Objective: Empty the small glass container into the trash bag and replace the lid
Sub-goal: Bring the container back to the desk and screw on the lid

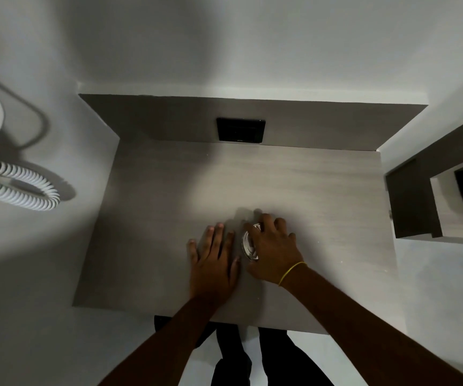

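Note:
A small clear glass container (248,243) stands on the grey wooden table (155,232), right of centre. My right hand (273,249) covers it from above, fingers curled around its rim; a yellow band circles that wrist. My left hand (213,260) lies flat on the tabletop just left of the container, fingers spread, holding nothing. Whether a lid is on the container is hidden by my right hand. No trash bag is visible.
A black socket plate (241,130) sits in the raised back panel of the table. A coiled white cord (21,185) hangs on the left wall. A shelf unit (433,196) with a dark object stands at the right. My legs show below the table's front edge.

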`<state>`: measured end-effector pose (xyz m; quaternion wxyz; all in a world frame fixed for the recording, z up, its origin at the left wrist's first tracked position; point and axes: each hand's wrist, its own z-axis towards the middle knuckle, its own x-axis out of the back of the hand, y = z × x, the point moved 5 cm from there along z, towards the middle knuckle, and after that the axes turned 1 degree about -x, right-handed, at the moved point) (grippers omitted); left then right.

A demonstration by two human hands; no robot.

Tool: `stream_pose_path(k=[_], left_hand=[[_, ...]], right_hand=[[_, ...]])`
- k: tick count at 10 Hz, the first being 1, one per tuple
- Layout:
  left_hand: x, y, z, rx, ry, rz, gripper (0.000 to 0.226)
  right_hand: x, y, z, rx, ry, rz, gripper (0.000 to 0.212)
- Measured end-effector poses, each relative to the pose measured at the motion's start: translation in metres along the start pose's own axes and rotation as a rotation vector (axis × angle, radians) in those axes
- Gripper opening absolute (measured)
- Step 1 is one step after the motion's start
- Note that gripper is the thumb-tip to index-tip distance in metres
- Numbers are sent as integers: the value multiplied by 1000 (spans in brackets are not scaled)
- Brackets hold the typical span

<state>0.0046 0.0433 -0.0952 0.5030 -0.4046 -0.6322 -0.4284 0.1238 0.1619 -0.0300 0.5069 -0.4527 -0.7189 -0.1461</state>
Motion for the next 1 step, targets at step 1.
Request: stream_pose_path(k=[1], left_hand=[[7,3,-6,1,-28,-17,67]], right_hand=[[8,-1,-10,21,-15,11,105]])
